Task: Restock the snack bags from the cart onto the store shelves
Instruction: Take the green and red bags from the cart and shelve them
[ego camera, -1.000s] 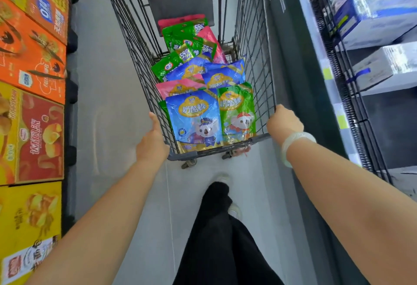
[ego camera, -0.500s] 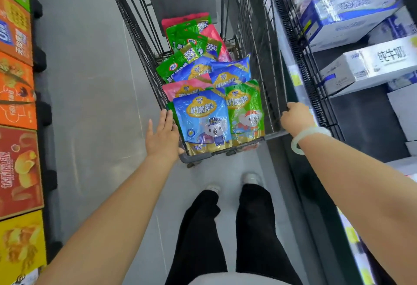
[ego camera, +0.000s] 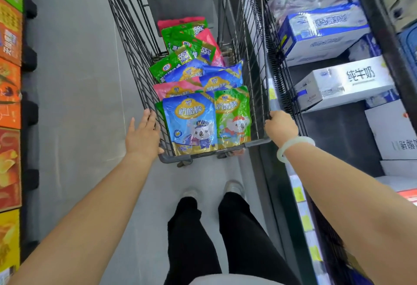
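Observation:
A dark wire cart (ego camera: 126, 43) stands in the aisle ahead of me, holding several snack bags. Nearest me a blue bag (ego camera: 190, 124) and a green bag (ego camera: 233, 115) stand upright; pink, blue and green bags (ego camera: 185, 36) lie behind them. My left hand (ego camera: 143, 137) rests flat against the cart's near left corner, fingers spread, holding nothing. My right hand (ego camera: 281, 125), with a pale bangle on the wrist, is closed around the cart's near right corner rim.
Wire shelves (ego camera: 279, 77) on the right carry white and blue milk cartons (ego camera: 343, 81). Orange, red and yellow snack boxes (ego camera: 10, 95) line the left side. Grey floor runs between, with my legs and shoes (ego camera: 233, 186) just behind the cart.
My left hand has let go of the cart's rim and opened flat against its corner. The view has shifted right, showing more of the shelves; my feet have come together.

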`<state>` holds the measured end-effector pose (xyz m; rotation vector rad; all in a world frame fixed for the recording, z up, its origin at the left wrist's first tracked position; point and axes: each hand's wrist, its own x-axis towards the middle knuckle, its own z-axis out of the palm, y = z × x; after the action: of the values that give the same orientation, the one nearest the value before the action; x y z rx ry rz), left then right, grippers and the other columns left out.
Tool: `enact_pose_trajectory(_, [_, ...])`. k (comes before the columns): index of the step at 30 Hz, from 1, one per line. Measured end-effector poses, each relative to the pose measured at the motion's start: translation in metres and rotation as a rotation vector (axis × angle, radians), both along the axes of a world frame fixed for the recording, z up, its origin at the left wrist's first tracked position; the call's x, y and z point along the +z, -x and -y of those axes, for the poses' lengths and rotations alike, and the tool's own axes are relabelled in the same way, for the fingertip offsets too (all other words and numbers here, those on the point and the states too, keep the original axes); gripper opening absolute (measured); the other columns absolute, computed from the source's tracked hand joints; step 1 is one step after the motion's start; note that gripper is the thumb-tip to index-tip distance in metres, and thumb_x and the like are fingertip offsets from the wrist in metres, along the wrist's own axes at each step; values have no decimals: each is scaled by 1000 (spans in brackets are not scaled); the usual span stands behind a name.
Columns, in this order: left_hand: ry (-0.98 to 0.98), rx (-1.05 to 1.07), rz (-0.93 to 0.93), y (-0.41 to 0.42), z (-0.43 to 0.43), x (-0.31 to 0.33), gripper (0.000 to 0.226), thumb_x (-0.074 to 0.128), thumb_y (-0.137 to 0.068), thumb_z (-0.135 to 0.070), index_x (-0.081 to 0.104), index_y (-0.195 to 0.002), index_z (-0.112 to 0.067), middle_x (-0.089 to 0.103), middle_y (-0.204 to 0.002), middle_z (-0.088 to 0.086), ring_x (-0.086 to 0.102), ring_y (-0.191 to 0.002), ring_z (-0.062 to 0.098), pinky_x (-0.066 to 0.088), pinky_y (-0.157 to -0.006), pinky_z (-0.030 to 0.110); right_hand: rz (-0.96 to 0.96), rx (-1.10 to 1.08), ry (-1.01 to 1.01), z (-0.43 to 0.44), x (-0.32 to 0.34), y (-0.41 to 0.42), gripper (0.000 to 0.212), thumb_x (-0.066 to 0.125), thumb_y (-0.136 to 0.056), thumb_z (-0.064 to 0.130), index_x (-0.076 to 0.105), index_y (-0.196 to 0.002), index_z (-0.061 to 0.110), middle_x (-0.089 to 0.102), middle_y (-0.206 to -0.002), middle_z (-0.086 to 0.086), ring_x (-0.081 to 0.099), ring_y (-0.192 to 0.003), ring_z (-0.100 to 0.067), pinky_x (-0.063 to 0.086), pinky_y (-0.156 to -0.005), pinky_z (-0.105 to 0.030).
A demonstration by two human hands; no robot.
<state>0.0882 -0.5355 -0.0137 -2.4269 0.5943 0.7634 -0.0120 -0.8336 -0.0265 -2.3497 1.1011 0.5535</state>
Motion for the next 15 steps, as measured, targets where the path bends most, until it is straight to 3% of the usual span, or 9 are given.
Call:
enact_pose_trajectory(3, [-56, -7, 0, -1, 10, 0, 83, 55, -86, -50, 16, -151, -17, -10, -160, 6, -14, -148, 22, 1, -119, 46, -39, 81, 66, 5, 2, 3, 18, 47, -91, 10, 58, -102, 1, 63, -109, -21, 61, -100, -38, 44, -76, -37])
enact_pose_trajectory(5, [-132, -6, -3, -1, 20, 1, 79, 53, -88, -47, 17, -151, -15, -7, -160, 9, -13, -148, 26, -1, -119, 48, -46, 96, 77, 6, 2, 3, 24, 47, -90, 11, 55, -110, 2, 62, -109, -20, 60, -99, -37, 44, -76, -37])
enact_pose_trajectory(7, [-165, 37, -13, -3, 34, 3, 74, 53, -89, -40, 19, -149, -14, -4, -160, 12, -11, -148, 28, -3, -117, 54, -7, 80, 72, 3, 2, -4, 44, 48, -90, 11, 40, -132, 3, 58, -115, -16, 58, -101, -35, 44, -78, -38])
enact_pose_trajectory(8, [-152, 74, -13, -7, 41, 5, 75, 54, -87, -37, 19, -149, -14, -3, -160, 12, -10, -148, 28, -4, -116, 56, 33, 76, 77, 2, 2, -11, 56, 50, -90, 15, 29, -141, 4, 53, -126, -15, 55, -111, -35, 43, -85, -39])
enact_pose_trajectory(10, [-80, 96, 24, -23, 55, 6, 78, 54, -86, -32, 14, -150, -16, -4, -160, 12, -10, -149, 26, -7, -115, 57, 133, 85, 84, -2, 4, -33, 71, 51, -91, 21, 12, -148, 5, 34, -147, -15, 40, -131, -34, 36, -102, -44])
enact_pose_trajectory(15, [156, 37, 105, -98, 86, 4, 79, 57, -87, -37, 12, -150, -20, -7, -160, 11, -13, -148, 26, -5, -117, 53, 201, 198, 153, -1, 15, -104, 77, 50, -91, 21, 3, -150, 7, -1, -157, -24, 2, -147, -36, 13, -117, -45])
